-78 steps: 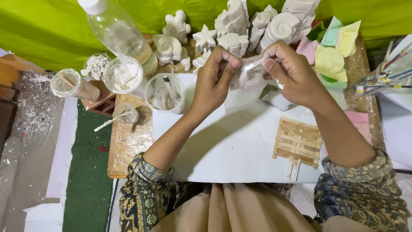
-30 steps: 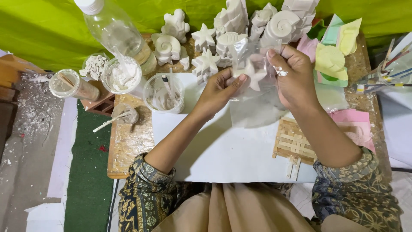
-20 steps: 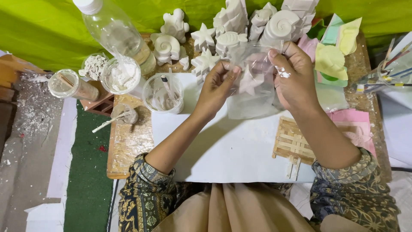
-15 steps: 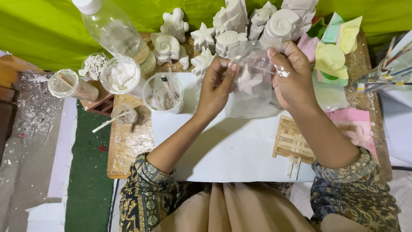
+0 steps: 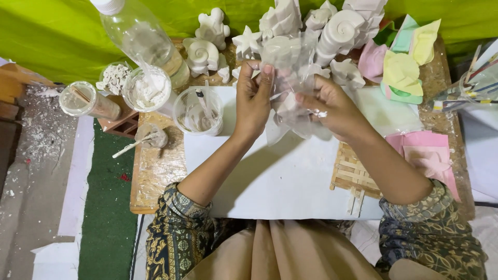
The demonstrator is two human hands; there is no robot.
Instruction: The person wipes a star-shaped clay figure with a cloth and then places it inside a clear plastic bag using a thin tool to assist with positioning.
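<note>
Counter: a white sheet covers the near working area; a slatted wooden mat lies at its right edge.
Left hand: closed, fingertips pinching the upper left edge of a clear plastic bag.
Right hand: closed around the lower part of the bag, where a small white plaster cast sits inside.
Position: bag and cast are held above the sheet, apart from it.
Handling advice: judged best to support the cast from below and keep the film taut; plaster of this kind probably chips if squeezed.
Beyond: a plastic cup, a clear bottle, and white plaster figures against green cloth.
</note>
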